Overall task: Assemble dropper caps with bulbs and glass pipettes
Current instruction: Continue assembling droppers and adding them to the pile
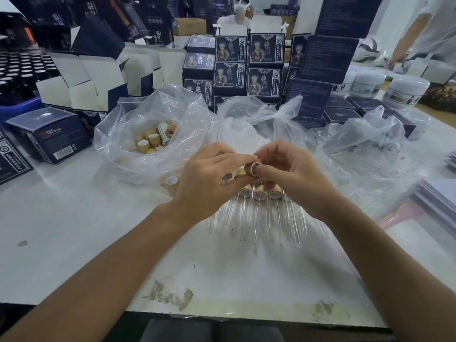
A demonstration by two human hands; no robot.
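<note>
Both hands meet above the middle of the table. My right hand pinches a tan wooden dropper cap, its open end facing me with a fingertip at the opening. My left hand has its fingers curled against the same cap from the left. Under the hands lie assembled droppers in a row, their glass pipettes fanning toward me. A clear bag of loose wooden caps sits at the left. Behind the hands, a second bag holds white bulbs. At the right, a third bag holds loose glass pipettes.
One loose cap lies by the left bag. Dark blue product boxes are stacked behind the bags, with open white cartons at the left and white jars at the right. Paper sheets lie at the right edge. A person stands at the far right.
</note>
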